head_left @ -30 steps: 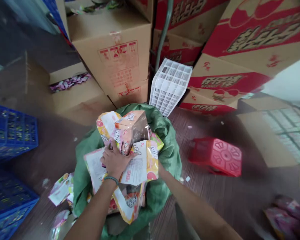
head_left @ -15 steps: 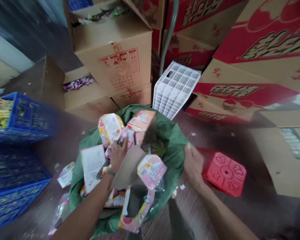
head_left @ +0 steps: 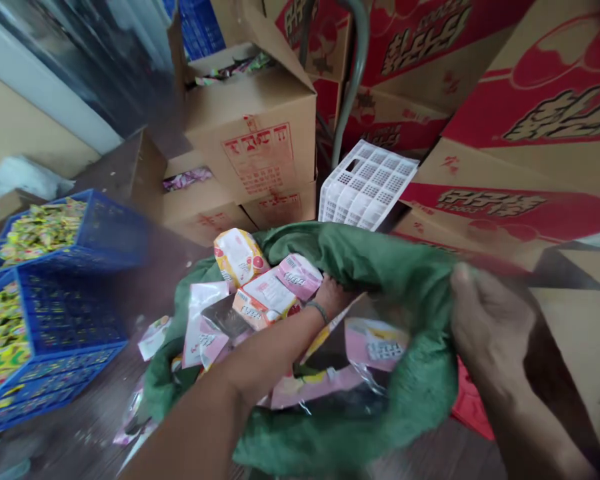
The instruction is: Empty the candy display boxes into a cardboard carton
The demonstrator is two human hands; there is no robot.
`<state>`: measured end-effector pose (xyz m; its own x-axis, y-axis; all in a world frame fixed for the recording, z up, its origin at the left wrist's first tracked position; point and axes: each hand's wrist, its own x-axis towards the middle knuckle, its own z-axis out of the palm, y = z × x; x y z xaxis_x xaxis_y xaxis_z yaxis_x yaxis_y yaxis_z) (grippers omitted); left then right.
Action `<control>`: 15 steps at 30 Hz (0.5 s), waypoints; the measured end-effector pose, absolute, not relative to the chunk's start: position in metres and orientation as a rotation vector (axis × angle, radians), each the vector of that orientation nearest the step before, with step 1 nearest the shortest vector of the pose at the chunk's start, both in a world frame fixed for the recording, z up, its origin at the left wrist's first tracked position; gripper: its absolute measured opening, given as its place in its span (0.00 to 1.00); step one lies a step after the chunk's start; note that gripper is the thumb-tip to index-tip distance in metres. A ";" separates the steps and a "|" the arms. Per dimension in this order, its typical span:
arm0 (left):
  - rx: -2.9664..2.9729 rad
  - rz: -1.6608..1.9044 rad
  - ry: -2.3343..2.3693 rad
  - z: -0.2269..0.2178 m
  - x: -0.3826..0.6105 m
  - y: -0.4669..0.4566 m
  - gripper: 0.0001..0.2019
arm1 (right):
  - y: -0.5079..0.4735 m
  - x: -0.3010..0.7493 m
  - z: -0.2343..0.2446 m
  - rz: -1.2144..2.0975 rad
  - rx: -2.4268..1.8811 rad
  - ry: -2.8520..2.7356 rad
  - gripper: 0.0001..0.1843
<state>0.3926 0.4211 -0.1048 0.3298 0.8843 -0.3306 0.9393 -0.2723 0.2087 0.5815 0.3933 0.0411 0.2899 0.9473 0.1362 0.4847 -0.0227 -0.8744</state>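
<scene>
A large green sack point(head_left: 345, 440) stands in front of me, its mouth spread wide. Inside lie printed pink, white and orange packets and flattened cartons, among them a white and orange carton point(head_left: 267, 297) and a pink packet point(head_left: 300, 275). My left hand point(head_left: 331, 297) reaches into the sack beside the pink packet; its fingers are mostly hidden and blurred. At the right rim, my right hand point(head_left: 493, 320) is closed on the green cloth, thumb on top. Clear plastic film and another pink piece point(head_left: 375, 343) show near the front of the sack.
Blue crates point(head_left: 75, 313) filled with small wrapped sweets stand at left. Behind the sack are cardboard boxes point(head_left: 260, 147), a white perforated basket point(head_left: 367, 183) and red printed cartons point(head_left: 480, 200). A red stool point(head_left: 473, 403) is partly hidden at right. Scraps point(head_left: 155, 337) litter the floor.
My right hand has pulled the sack's rim outward to the right, widening the mouth. My left hand has moved right and deeper among the packets, which have shifted. The view has also shifted.
</scene>
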 end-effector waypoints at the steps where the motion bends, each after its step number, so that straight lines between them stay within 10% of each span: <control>1: 2.268 -0.239 1.560 -0.092 0.389 0.425 0.18 | 0.395 0.586 0.030 0.643 -1.728 -1.343 0.28; 8: 2.218 -0.065 1.315 -0.025 0.289 0.419 0.16 | 0.382 0.602 -0.042 0.511 -1.867 -1.586 0.37; 15: 1.697 0.286 2.393 -0.046 0.125 0.402 0.34 | 0.411 0.453 -0.049 0.271 -1.034 -2.657 0.47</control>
<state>0.1252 0.4022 -0.0461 -0.3245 0.9448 -0.0458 0.9073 0.3246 0.2673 0.4532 0.4111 -0.0491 -0.7060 0.6829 0.1879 0.6309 0.7269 -0.2711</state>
